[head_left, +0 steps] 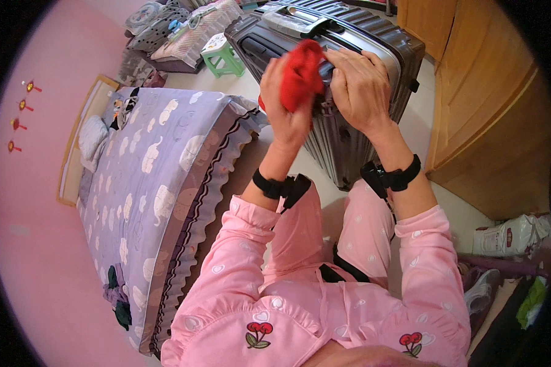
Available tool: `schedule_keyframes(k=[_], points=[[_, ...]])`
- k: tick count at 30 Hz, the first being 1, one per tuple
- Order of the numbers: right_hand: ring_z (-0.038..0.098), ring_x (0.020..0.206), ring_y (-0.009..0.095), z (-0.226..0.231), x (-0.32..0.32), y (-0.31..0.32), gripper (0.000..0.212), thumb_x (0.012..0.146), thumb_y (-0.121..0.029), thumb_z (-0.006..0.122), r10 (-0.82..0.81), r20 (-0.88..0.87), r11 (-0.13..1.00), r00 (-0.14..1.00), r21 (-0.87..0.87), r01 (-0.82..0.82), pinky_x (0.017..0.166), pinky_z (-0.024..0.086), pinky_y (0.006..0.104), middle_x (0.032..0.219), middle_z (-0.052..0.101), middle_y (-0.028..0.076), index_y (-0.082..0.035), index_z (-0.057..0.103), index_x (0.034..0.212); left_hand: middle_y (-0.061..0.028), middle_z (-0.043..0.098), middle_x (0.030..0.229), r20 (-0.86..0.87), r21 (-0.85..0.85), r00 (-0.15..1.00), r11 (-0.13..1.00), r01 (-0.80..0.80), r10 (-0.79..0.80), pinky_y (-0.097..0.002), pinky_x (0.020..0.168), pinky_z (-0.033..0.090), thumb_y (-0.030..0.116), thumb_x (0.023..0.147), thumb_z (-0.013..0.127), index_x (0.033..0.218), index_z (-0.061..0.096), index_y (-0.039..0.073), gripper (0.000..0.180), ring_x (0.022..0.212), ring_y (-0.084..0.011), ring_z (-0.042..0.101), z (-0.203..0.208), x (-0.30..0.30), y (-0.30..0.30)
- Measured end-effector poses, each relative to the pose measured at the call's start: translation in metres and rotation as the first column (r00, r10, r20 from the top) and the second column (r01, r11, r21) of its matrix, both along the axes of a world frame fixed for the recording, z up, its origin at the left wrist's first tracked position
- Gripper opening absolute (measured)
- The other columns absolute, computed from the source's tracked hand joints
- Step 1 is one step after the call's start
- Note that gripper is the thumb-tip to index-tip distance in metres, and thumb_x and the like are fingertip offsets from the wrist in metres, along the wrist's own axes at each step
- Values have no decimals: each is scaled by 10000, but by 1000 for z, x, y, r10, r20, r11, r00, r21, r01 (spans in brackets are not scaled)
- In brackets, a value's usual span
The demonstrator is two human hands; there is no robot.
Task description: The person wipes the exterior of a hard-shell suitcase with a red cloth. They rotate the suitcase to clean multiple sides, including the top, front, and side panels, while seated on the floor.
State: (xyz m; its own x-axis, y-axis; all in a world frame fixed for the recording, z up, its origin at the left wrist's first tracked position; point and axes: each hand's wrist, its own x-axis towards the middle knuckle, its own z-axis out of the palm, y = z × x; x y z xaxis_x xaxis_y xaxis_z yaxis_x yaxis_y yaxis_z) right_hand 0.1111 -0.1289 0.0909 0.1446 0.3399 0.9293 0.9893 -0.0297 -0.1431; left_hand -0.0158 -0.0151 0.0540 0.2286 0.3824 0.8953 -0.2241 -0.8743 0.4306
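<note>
A dark grey hard-shell suitcase (pixel 404 52) with ribbed sides stands upright in front of me, and a clear plastic wrap (pixel 284 24) covers part of its handle. Bunched in my left hand (pixel 280 113) is a red cloth (pixel 303 73), held against or just over the near top edge of the case; motion smears it a little. My right hand (pixel 361 88) rests on the top of the suitcase, its fingers bent over the edge beside the cloth. The fingertips of that hand are partly hidden. Each wrist wears a black strap with a small device.
To the left stands a bed with a purple elephant-print sheet (pixel 165 140). A green and white stool (pixel 220 58) sits behind it. Wooden cabinets (pixel 496 110) flank the right side. A white bag (pixel 511 235) and shoes (pixel 483 290) lie at the lower right.
</note>
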Motion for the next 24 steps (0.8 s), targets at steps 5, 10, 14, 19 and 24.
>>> schedule_keyframes(k=[5,10,14,19,24], points=[[669,1125,284,10,15,-9,284,958,-260,609,93,-40,983,995,-152,-98,1065,409,454,1162,743,105,-86,734,1143,-163,620,1424,-118,367,991,930,-16,64,-537,1191,287,273,821,699,1318,622,28,560,1364,-395,518,1,-13,5],[636,1218,242,9,37,-10,316,972,-324,597,-179,85,981,980,-55,184,1142,346,518,1283,709,63,-173,755,1201,-169,625,1390,-56,79,995,993,88,-84,-510,1162,335,209,850,731,1345,597,14,549,1303,-408,545,2,-10,15],[638,1211,241,-3,36,1,312,1000,-327,565,-127,-26,991,992,-45,126,1174,309,524,1259,722,50,-178,765,1187,-154,610,1424,-83,261,993,963,-61,86,-534,1189,287,222,763,774,1359,613,44,643,1359,-398,511,8,-10,0],[639,1211,234,-5,35,3,305,1006,-312,558,-133,-35,990,991,-43,131,1170,312,520,1252,727,51,-180,772,1179,-126,649,1381,-148,403,983,914,-38,106,-555,1183,294,299,759,732,1279,677,84,565,1331,-372,548,13,-15,-5],[640,1209,238,-6,29,6,309,1001,-305,557,-116,-28,993,993,-12,116,1169,308,530,1254,726,55,-176,778,1173,-139,701,1269,-8,100,996,991,90,-90,-431,1050,458,90,872,702,1224,704,44,354,1153,-346,646,24,-2,40]])
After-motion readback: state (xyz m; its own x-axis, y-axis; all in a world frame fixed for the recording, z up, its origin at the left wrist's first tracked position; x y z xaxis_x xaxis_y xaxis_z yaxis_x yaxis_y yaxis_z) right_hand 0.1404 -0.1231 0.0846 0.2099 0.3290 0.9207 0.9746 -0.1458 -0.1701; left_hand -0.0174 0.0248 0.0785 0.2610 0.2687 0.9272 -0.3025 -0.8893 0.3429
